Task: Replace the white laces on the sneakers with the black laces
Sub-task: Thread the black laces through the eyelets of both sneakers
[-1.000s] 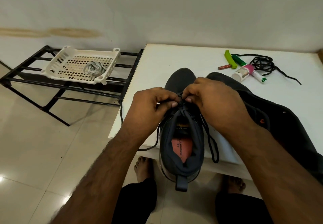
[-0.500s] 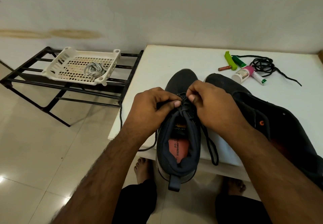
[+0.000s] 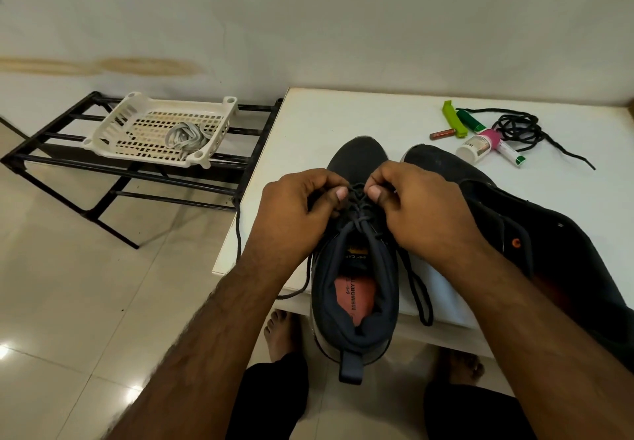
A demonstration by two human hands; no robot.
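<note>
Presently, findings by item, held against the frames of a second and half a second ago:

Left hand [image 3: 302, 213]: fingers curled, thumb and forefinger pinching the black lace [image 3: 356, 196] at the top of the lacing; grip and place unchanged.
Right hand [image 3: 422, 209]: likewise pinching the same lace from the right side; its thumb now sits a little further from the left thumb, so a short knotted stretch of lace shows between them where earlier the two hands met.
Near sneaker [image 3: 356, 268]: dark, toe pointing far, heel overhanging the near edge of the tabletop [image 3: 326, 120]; it has shifted slightly, with more of the toe visible beyond the hands.
Lace ends: one hangs off the left edge of the tabletop, one lies in a loop on the right of the sneaker; both as before.
Second sneaker [image 3: 514, 220]: just beside the first on its right, partly under the right forearm, not moved.
Spare black lace [image 3: 518, 129]: coiled at the far right of the tabletop, beside small tubes and a bottle; undisturbed.
White laces [image 3: 187, 137]: bundled in the white basket [image 3: 113, 131] on the black rack [image 3: 51, 161], left of the tabletop; unchanged.
</note>
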